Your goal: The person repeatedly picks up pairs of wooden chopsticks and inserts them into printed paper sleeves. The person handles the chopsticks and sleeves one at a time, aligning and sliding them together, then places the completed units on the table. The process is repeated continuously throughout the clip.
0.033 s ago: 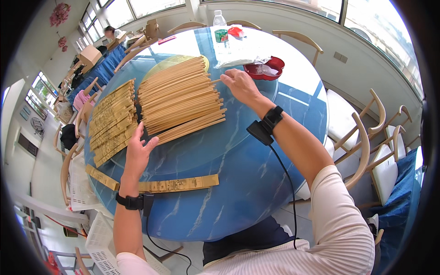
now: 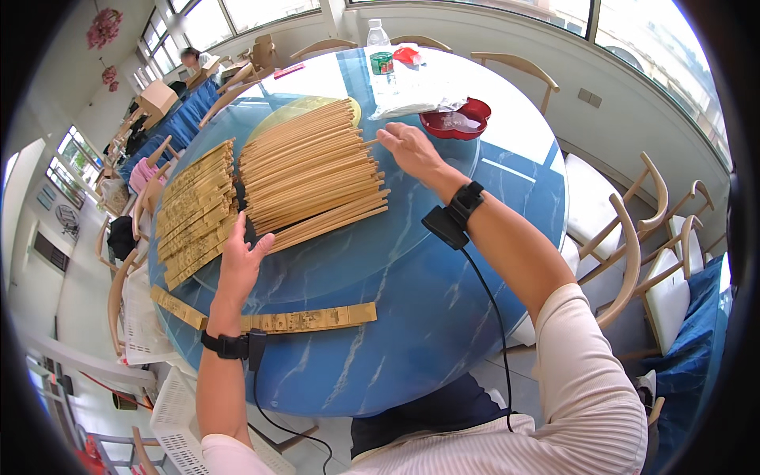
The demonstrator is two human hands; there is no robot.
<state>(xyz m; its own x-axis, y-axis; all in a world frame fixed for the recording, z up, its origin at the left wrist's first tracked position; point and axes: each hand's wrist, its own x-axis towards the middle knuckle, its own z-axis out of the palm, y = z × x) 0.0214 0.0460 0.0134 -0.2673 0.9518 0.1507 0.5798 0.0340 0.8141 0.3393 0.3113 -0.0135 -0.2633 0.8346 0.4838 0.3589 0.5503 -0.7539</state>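
A wide pile of thin pale wooden sticks (image 2: 305, 174) lies side by side on the blue marbled table (image 2: 340, 364). My right hand (image 2: 412, 150) is at the pile's right edge, its fingertips closed on the end of one stick that juts out. Thumb and fingers apart, my left hand (image 2: 241, 257) rests by the pile's near left corner and holds nothing. To the left of the sticks, gold printed strips (image 2: 194, 214) overlap in a stack. Another row of gold strips (image 2: 309, 318) stretches along the near side of the table, partly behind my left wrist.
Beyond my right hand sit a red lobed dish (image 2: 455, 120), a white plastic bag (image 2: 416, 104) and a clear bottle (image 2: 378, 33) near a green-labelled container (image 2: 381, 63). Wooden chairs (image 2: 621, 261) surround the table. White plastic crates (image 2: 178, 419) stand at lower left. A person (image 2: 192, 59) is far off.
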